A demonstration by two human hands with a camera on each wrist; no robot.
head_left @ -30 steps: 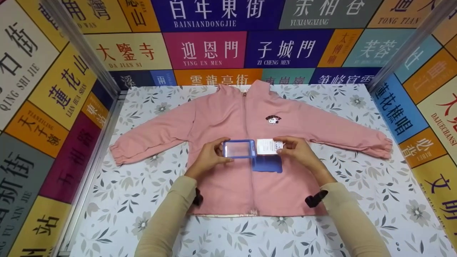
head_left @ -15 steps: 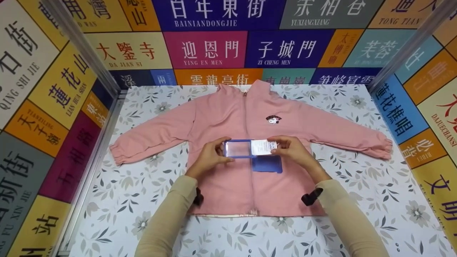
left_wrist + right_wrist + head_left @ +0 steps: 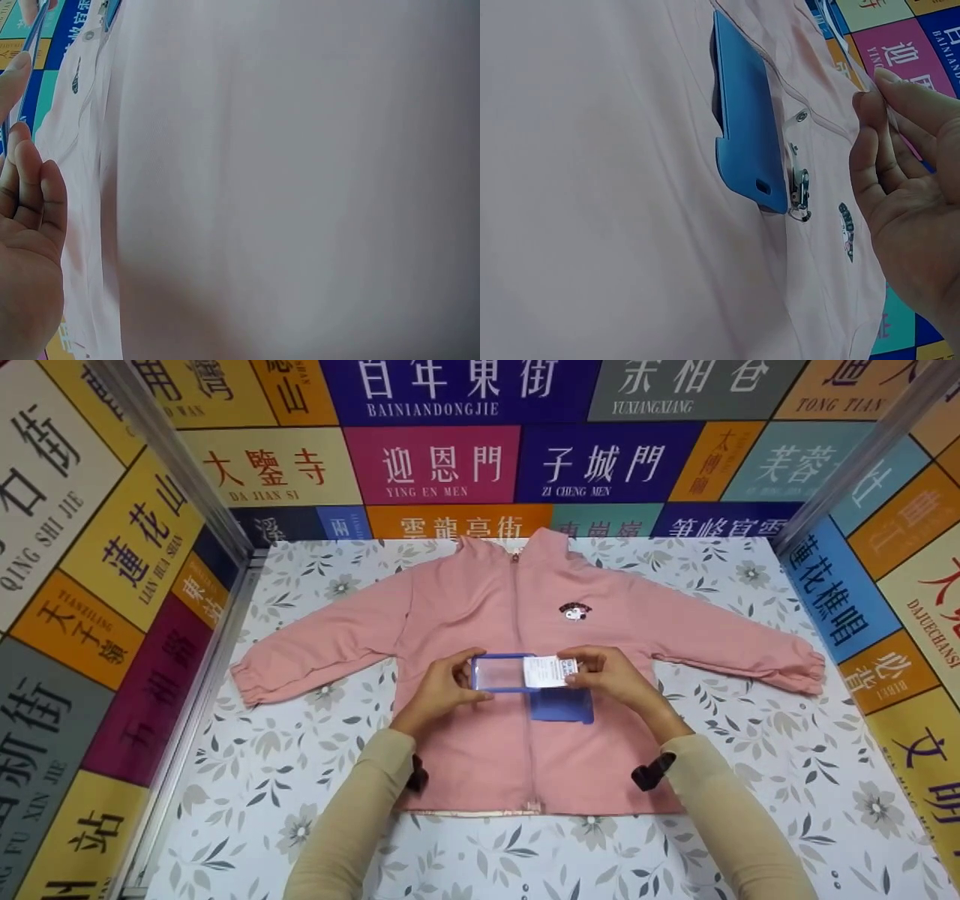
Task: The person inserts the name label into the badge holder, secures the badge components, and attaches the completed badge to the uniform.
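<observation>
My left hand point(image 3: 444, 684) holds the left end of a clear badge holder with a blue frame point(image 3: 501, 690) between thumb and fingers, above the jacket. A white printed card point(image 3: 546, 672) is pinched in my right hand point(image 3: 609, 675), its left edge overlapping the right end of the holder in the head view. The pink zip jacket point(image 3: 465, 750) lies spread face up underneath. On it rests a flat blue cover piece point(image 3: 562, 706); the right wrist view shows a slot near one end of this blue cover point(image 3: 750, 127). Beside it lies a metal clip point(image 3: 801, 187).
A white tablecloth with grey leaves point(image 3: 225, 780) surrounds the jacket. Panels with coloured street-name signs point(image 3: 435, 465) stand at the back and both sides. A small cartoon patch point(image 3: 575, 612) decorates the jacket's chest.
My right hand has moved left with the card, from beside the badge holder to overlapping its right end. The left hand and holder have barely moved; the blue cover stays in place.
</observation>
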